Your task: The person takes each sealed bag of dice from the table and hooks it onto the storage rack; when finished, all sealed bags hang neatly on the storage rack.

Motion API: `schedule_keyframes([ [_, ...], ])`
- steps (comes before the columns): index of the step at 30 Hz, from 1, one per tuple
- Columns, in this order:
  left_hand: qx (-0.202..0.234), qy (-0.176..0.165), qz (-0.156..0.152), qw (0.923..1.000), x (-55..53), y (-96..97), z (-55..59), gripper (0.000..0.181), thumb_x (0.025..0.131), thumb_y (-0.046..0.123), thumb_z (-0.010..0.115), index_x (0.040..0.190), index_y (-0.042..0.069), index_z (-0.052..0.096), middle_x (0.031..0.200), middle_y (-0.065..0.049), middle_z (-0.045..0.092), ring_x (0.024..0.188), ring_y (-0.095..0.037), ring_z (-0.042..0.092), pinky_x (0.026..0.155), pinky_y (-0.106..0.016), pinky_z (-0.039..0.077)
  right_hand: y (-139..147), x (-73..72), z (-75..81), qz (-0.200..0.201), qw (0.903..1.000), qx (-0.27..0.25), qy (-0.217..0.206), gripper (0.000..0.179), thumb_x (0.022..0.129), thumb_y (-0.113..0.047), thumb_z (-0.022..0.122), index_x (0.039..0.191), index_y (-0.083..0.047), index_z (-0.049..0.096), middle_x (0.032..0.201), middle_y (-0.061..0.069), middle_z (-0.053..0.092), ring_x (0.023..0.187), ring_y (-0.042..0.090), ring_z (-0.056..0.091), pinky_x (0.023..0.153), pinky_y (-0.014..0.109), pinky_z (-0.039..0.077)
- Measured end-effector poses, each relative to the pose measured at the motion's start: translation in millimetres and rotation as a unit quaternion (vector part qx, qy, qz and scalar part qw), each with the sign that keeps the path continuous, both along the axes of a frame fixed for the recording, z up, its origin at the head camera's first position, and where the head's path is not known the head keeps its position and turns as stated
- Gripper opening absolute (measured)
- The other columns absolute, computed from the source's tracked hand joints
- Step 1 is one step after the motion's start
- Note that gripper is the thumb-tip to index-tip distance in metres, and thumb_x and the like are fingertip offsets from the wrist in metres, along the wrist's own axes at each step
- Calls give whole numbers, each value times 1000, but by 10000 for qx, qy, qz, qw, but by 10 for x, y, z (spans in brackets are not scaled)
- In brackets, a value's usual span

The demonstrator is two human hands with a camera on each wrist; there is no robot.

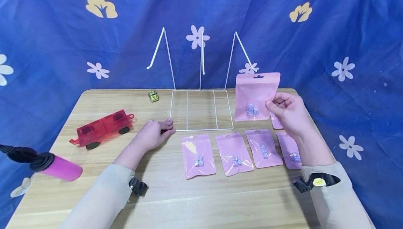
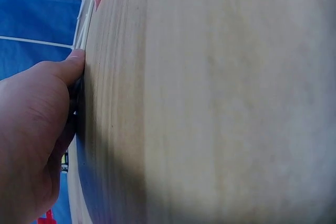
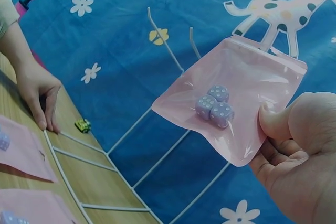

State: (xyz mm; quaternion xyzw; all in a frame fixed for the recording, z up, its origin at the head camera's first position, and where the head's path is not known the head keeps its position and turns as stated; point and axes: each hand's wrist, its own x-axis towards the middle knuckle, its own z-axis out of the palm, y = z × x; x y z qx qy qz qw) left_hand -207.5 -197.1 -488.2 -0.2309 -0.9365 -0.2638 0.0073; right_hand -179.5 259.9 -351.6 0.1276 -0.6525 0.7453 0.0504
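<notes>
My right hand (image 1: 289, 111) pinches the right edge of a pink zip bag (image 1: 248, 94) between thumb and fingers, holding it upright above the table. Purple dice (image 3: 216, 106) show through its clear front, and a hanging hole sits near its top. The bag is beside the right prong of a white wire display rack (image 1: 201, 130), which has three prongs sloping forward at its top. With thumb and fingers, my left hand (image 1: 154, 133) grips the front left corner of the rack's base. In the left wrist view the thumb (image 2: 76, 61) lies against the wire.
Several pink dice bags (image 1: 198, 145) lie in front of the rack, another partly behind my right hand. At left are a red toy wagon (image 1: 105, 127) and a pink pump-like object (image 1: 64, 167). A small yellow-green toy car (image 1: 153, 96) stands left of the rack, before a blue curtain (image 1: 132, 47).
</notes>
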Motion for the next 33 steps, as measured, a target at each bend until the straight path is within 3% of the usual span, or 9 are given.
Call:
schedule_keyframes([
  [7, 14, 85, 45, 10000, -3, -9, -8, 35, 100, 25, 77, 124, -1, 76, 132, -15, 69, 128, -32, 64, 112, -52, 47, -29, -55, 35, 28, 9999, -49, 137, 17, 95, 17, 67, 93, 2, 76, 84, 5, 72, 72, 10, 61, 64, 17, 53],
  [33, 92, -16, 157, 9998, 4, 14, -23, 34, 100, 25, 78, 123, 0, 76, 132, -14, 69, 127, -31, 64, 112, -50, 47, -102, -350, -108, -58, 9987, -427, -283, 28, 96, 17, 64, 86, -5, 77, 80, 3, 72, 70, 8, 61, 62, 15, 52],
])
